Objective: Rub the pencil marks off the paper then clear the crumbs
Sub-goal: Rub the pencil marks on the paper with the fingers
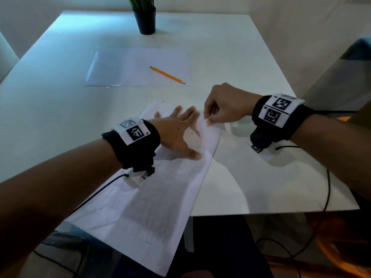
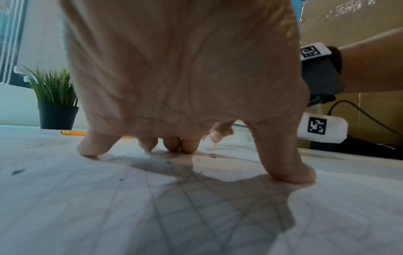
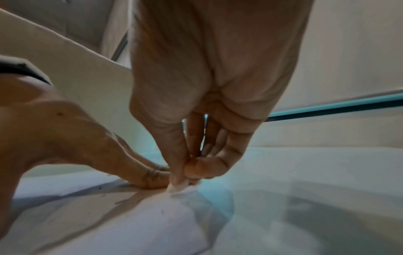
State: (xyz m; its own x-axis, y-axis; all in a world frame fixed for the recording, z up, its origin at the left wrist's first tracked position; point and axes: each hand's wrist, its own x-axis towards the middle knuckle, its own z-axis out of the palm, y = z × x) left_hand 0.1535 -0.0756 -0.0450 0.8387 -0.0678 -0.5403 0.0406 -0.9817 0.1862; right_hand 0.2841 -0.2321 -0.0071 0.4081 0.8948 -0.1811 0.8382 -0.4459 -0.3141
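Thin creased paper [image 1: 140, 207] under splayed left hand [image 1: 176, 133]; right hand [image 1: 224, 105] pinches small white eraser [image 3: 177, 187].

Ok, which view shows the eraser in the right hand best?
Right wrist: the eraser shows as a white tip pinched by the right hand, touching the paper. Head view shows only a pale sliver; in the left wrist view it's a blur behind the left hand.

Two hands: left hand [image 1: 176, 133], right hand [image 1: 226, 105]. Two wristbands: one [image 1: 134, 141], the other [image 1: 279, 117]. One sheet of paper [image 1: 144, 207]; one clear plastic sleeve [image 1: 128, 67]; one pencil [image 1: 167, 75]; one potted plant [image 1: 145, 17]; one eraser [image 3: 177, 187] (small, white); one table [image 1: 251, 187]. Crumbs [image 2: 212, 156]: several, too small to count.
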